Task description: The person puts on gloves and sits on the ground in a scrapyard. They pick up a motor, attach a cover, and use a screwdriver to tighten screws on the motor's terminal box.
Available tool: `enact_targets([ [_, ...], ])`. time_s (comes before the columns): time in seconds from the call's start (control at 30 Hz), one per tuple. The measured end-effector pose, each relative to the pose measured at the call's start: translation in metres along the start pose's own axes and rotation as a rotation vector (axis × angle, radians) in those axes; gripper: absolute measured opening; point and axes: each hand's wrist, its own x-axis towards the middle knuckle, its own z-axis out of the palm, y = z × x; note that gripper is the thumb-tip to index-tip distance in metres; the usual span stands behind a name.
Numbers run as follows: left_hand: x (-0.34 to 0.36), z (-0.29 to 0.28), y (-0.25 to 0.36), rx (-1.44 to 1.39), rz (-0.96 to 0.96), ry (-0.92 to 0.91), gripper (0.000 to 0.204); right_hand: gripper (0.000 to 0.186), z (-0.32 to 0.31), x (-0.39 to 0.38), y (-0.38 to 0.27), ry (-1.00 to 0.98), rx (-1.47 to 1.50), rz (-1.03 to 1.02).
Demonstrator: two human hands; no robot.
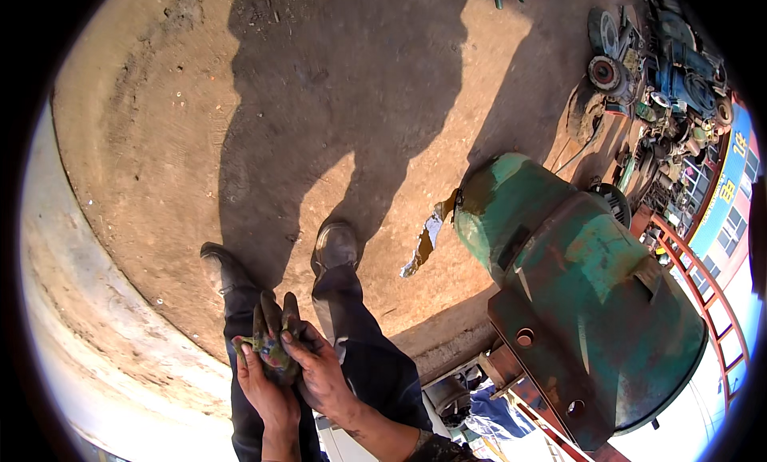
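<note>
A dark, stained work glove [272, 334] is held in front of my legs, its fingers pointing away from me. My left hand [264, 388] grips the near left side of it, with a fingertip by the greenish cuff edge. From the right, my right hand [321, 372] pinches it, thumb lying over the fabric. Both hands are bare and smudged with dirt. Whether a second glove is bunched together with this one cannot be told.
To my right stands a large green, rusty metal tank [591, 278] with a drilled steel plate [551, 374]. A red ladder [711, 306] is beyond it. Scrap machine parts [671, 86] are heaped far right. A pale concrete edge [104, 302] curves along the left. A liquid patch [423, 242] lies beside the tank.
</note>
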Motion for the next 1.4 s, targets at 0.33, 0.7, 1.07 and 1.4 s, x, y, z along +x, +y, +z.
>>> enact_targets([
  [0.33, -0.001, -0.003, -0.004, -0.007, -0.004, -0.095, 0.045, 0.020, 0.005, -0.004, 0.001, -0.030, -0.101, -0.083],
  [0.7, -0.006, -0.009, -0.010, -0.001, -0.036, -0.103, 0.044, 0.019, -0.001, -0.005, 0.005, 0.049, -0.093, -0.080],
  [1.07, -0.009, -0.028, -0.043, -0.114, -0.188, 0.035, 0.049, 0.014, -0.025, 0.004, 0.024, 0.208, -0.270, -0.020],
  [1.4, -0.007, -0.026, -0.041, -0.261, -0.128, 0.099, 0.036, 0.019, -0.015, 0.014, 0.028, 0.201, -0.498, -0.011],
])
